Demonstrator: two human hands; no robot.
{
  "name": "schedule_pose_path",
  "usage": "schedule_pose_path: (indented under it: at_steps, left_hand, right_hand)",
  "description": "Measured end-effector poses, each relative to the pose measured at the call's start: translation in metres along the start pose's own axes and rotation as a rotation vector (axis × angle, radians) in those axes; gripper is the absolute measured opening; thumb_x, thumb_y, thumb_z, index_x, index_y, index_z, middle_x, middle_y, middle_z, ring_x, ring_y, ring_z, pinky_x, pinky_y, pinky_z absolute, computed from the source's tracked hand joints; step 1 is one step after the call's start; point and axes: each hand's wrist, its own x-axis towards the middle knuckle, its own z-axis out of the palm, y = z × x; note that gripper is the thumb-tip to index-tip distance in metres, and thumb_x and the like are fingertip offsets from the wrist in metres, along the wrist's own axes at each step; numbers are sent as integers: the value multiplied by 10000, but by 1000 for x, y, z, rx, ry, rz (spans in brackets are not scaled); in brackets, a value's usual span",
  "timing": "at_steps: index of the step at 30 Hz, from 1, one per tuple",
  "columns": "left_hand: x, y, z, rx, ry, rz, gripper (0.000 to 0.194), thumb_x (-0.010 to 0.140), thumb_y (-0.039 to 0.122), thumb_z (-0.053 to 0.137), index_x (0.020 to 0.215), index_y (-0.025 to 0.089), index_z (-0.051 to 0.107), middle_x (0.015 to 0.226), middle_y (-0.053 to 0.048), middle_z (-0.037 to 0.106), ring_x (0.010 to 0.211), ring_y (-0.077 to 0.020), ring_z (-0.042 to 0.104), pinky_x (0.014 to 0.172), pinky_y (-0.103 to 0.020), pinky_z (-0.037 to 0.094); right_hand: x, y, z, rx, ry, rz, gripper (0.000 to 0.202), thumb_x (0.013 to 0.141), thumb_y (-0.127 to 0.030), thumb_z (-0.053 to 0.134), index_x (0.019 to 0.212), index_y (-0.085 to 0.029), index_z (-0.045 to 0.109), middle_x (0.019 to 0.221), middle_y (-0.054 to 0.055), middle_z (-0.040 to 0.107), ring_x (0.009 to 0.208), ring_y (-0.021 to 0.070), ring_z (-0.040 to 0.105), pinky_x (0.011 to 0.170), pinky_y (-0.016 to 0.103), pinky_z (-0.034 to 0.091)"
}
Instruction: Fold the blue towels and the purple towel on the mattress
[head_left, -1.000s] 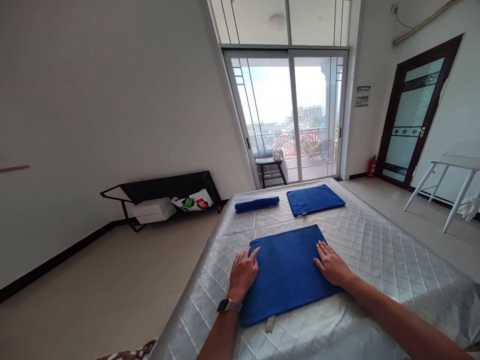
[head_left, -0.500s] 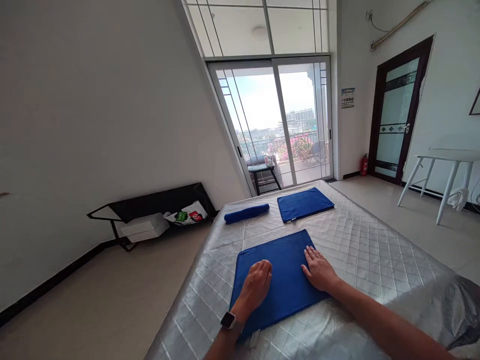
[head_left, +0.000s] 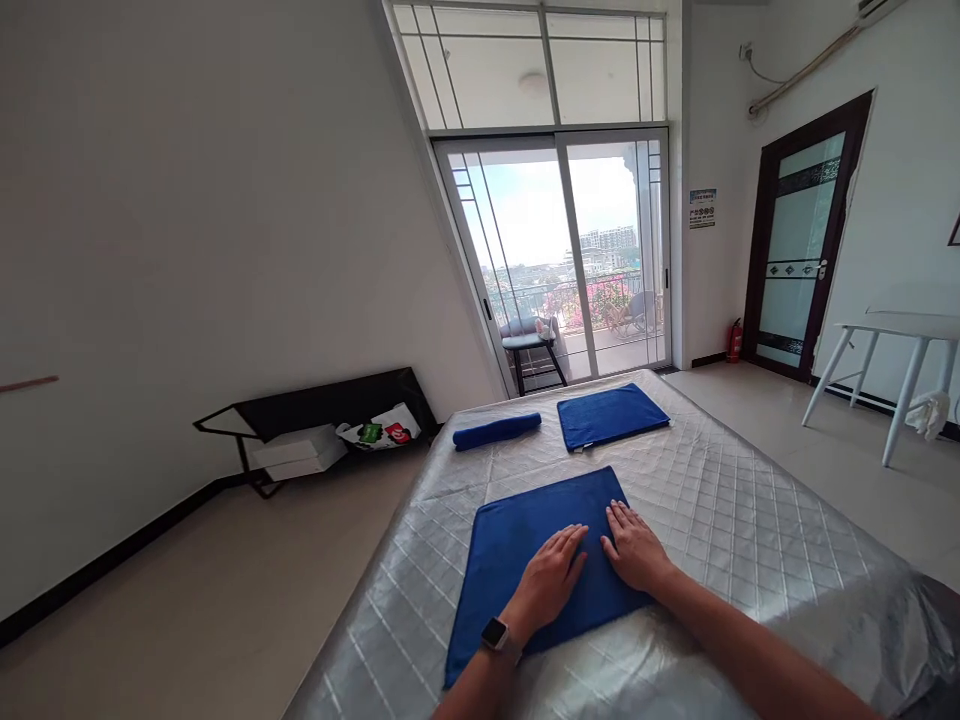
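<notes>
A blue cloth (head_left: 510, 540) lies flat on the silvery quilted mattress cover (head_left: 720, 500) in front of me. My left hand (head_left: 551, 572), with a watch on its wrist, rests on the middle of the cloth, fingers stretched out. On the cloth's right part lies my right hand (head_left: 634, 548), palm down with its fingers extended. Neither hand grips anything. Farther back are a folded blue cloth (head_left: 611, 415) at the right and a rolled blue cloth (head_left: 496, 431) at the left.
A black-framed rack (head_left: 330, 400) with white boxes (head_left: 296, 452) stands by the left wall. Beyond the bed is a sliding glass door (head_left: 555, 260). At the right are a white table (head_left: 900, 325), a dark-framed door (head_left: 806, 230) and a fire extinguisher (head_left: 733, 341).
My left hand has moved right across the cloth, closer to my right hand, and its curled fingers have straightened. My right hand stays at the cloth's right part. The view has shifted slightly.
</notes>
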Motion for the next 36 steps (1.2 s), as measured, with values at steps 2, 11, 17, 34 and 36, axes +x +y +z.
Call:
schedule_pose_path:
  at_steps: [2, 11, 17, 34, 36]
  left_hand:
    - [-18, -22, 1, 95, -39, -77, 459, 1054, 365, 341, 1462, 193, 461, 1522, -119, 489, 1412, -245, 445, 1156, -483, 414]
    - [-107, -89, -7, 268, -72, -379, 577, 1040, 462, 290, 1521, 169, 415, 1575, -146, 400, 1471, -269, 343, 1186, -492, 352]
    - [-127, -85, -11, 225, -149, -406, 679, 1036, 519, 213, 1565, 103, 299, 1632, -141, 258, 1517, -262, 212, 1233, -473, 245]
    - [-123, -78, -3, 256, -17, -386, 640, 1033, 482, 238, 1535, 110, 376, 1589, -149, 372, 1492, -273, 294, 1210, -497, 302]
    - [-123, -78, -3, 247, -9, -389, 627, 1036, 472, 241, 1533, 115, 381, 1588, -149, 375, 1490, -273, 299, 1207, -499, 309]
  right_hand:
    - [-1, -2, -3, -3, -9, 1, 657, 992, -382, 293, 1542, -27, 349, 1624, 153, 284, 1519, 239, 235, 1231, 378, 199]
    - [-2, -6, -9, -6, -10, 13, 657, 987, -368, 302, 1534, -7, 355, 1618, 161, 293, 1519, 237, 236, 1232, 370, 189]
    - [-5, -8, -15, -15, -41, 18, 674, 986, -376, 271, 1538, 6, 333, 1628, 164, 268, 1526, 236, 210, 1233, 363, 167]
    - [-1, -3, -8, -6, 12, 11, 678, 971, -392, 295, 1529, -14, 372, 1618, 154, 302, 1516, 241, 249, 1225, 381, 191]
    - [-2, -3, -9, -4, 15, 5, 678, 968, -386, 302, 1522, -5, 381, 1614, 160, 308, 1514, 247, 254, 1226, 386, 196]
